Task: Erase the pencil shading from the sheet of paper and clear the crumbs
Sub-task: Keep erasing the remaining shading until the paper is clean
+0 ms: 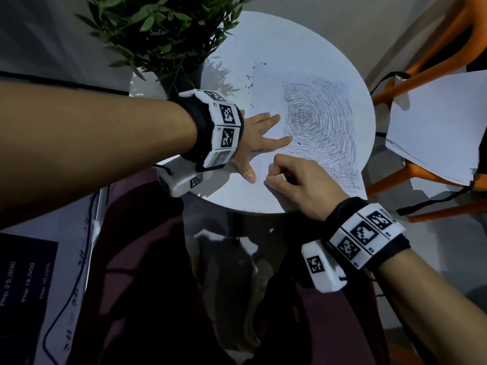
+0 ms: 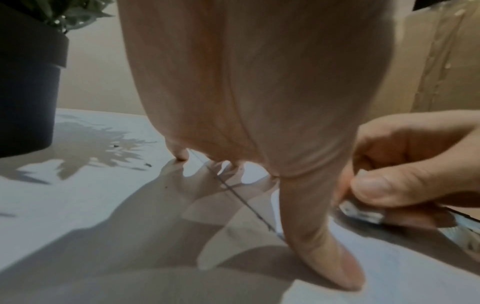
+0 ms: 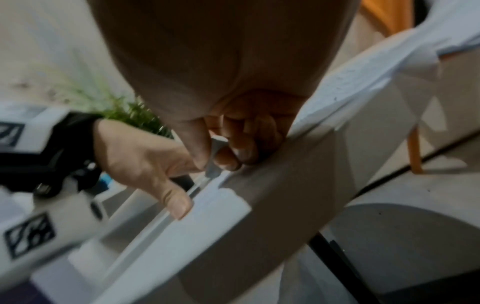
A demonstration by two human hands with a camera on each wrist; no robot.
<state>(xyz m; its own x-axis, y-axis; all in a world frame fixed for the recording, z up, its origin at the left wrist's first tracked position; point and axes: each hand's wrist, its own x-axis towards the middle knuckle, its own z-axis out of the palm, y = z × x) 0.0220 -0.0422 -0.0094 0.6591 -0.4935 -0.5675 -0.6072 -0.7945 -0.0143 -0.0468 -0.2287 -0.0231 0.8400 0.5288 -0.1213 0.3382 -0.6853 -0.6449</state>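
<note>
The sheet of paper (image 1: 266, 106) lies flat under my left hand (image 1: 259, 143), which presses it down with spread fingers at its near left part. Its pencil shading (image 1: 320, 127), a dense swirl of dark strokes, begins at my left fingertips and spreads away to the right, past my right hand (image 1: 297, 180). A small pale eraser (image 2: 361, 214), pinched in my right fingers, touches the paper beside my left thumb. Dark crumbs (image 1: 249, 84) lie along the sheet's edge beyond my left fingers.

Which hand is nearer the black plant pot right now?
Left. The left hand lies flat on the white paper sheet just beside the black plant pot; the right hand is farther, near the table's front edge.
</note>
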